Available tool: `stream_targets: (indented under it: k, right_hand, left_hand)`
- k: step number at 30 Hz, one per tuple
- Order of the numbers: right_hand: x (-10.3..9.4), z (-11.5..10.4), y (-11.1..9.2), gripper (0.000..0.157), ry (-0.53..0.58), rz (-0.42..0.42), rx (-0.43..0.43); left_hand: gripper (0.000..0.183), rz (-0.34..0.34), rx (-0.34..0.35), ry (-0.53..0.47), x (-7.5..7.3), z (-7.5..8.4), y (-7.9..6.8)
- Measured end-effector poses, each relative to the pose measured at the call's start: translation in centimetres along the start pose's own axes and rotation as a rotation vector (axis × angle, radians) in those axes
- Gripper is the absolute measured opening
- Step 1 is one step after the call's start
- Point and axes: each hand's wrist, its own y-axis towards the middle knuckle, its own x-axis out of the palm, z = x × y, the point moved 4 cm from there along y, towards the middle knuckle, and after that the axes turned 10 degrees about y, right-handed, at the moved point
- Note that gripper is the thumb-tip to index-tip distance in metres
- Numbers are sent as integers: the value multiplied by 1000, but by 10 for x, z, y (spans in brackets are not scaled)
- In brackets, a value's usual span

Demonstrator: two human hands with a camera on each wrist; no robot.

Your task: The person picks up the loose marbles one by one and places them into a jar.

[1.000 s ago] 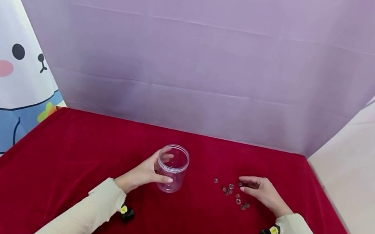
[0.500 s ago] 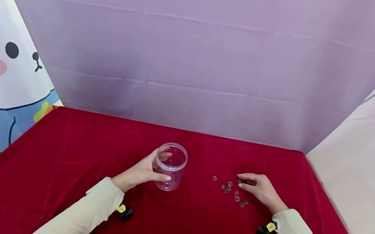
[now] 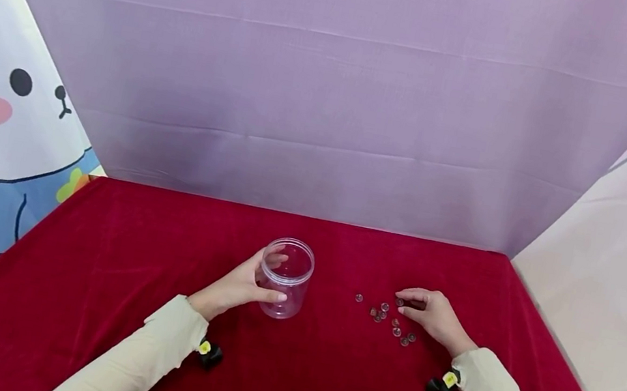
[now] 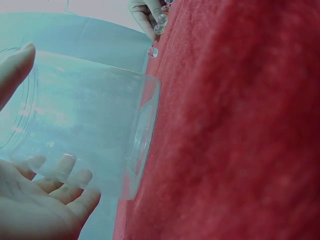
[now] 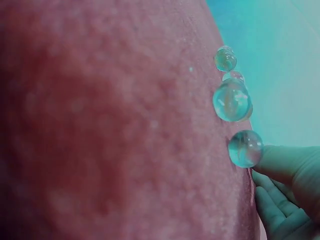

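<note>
In front of you, a red cloth (image 3: 313, 382) covers the surface (image 3: 110, 258); small clear balls (image 3: 383, 315) lie loosely scattered on it, right of 1 upright clear jar (image 3: 293, 289).

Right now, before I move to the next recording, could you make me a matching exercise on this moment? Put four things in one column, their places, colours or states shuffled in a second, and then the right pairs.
Things
1. Left hand
2. Right hand
3. Jar
4. Cloth

Place, colour or state
A. Red, spread beneath the small clear balls
B. Transparent, with its mouth uncovered
C. At the small clear balls, thumb and fingertips on either side of one
D. Holding a container, thumb on its near side

Pairs
1-D, 2-C, 3-B, 4-A
</note>
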Motion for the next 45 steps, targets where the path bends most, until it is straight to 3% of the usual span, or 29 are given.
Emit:
stream_targets:
  k: [9, 22, 26, 33, 45]
  right_hand:
    - [-1, -4, -1, 24, -56, 12, -17]
    - [-3, -2, -1, 22, -12, 34, -4]
    - [-5, 1, -3, 23, 20, 42, 32]
    - [-7, 6, -7, 25, 174, 47, 139]
    - [-6, 9, -10, 31, 229, 53, 167]
  left_hand:
    - [85, -1, -2, -3, 1, 3, -2]
    - [85, 4, -1, 0, 2, 2, -3]
    - [84, -2, -6, -5, 3, 3, -2]
    - [83, -15, -11, -3, 4, 4, -1]
    - [84, -10, -16, -14, 4, 0, -2]
